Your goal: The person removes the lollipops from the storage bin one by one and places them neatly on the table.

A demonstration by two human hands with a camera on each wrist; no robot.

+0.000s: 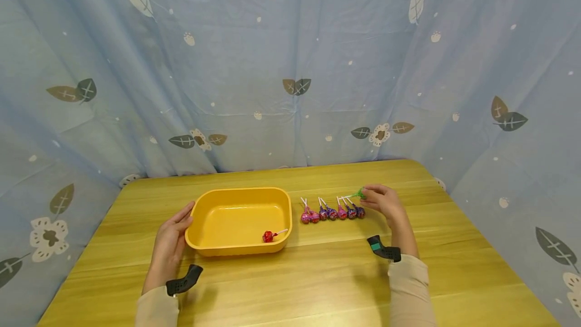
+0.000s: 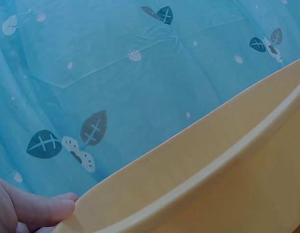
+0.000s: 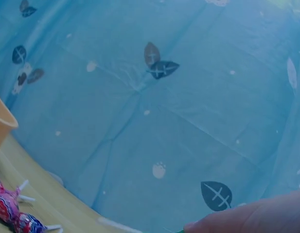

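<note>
My left hand (image 1: pixel 170 237) rests against the left end of a yellow plastic basin (image 1: pixel 240 252), its fingers (image 2: pixel 47 209) fairly straight and touching the outside by the rim. Inside the basin, near its front right corner, lies a red-wrapped lollipop (image 1: pixel 268 236) with a white stick. At the right, my right hand (image 1: pixel 386 203) pinches a green lollipop (image 1: pixel 360 193) by its head, stick pointing left. Just left of that hand, a row of lollipops lies on the table: pink ones (image 1: pixel 305 217) and purple-blue ones (image 1: pixel 332 213), sticks toward the back. In the right wrist view the green lollipop is mostly out of frame.
The wooden table (image 1: pixel 281 291) carries the basin and the lollipops. Behind it and at both sides hangs a blue curtain (image 1: pixel 254 64) with leaf prints, close to the table's back edge. Each wrist wears a black strap-like device (image 1: pixel 383 250).
</note>
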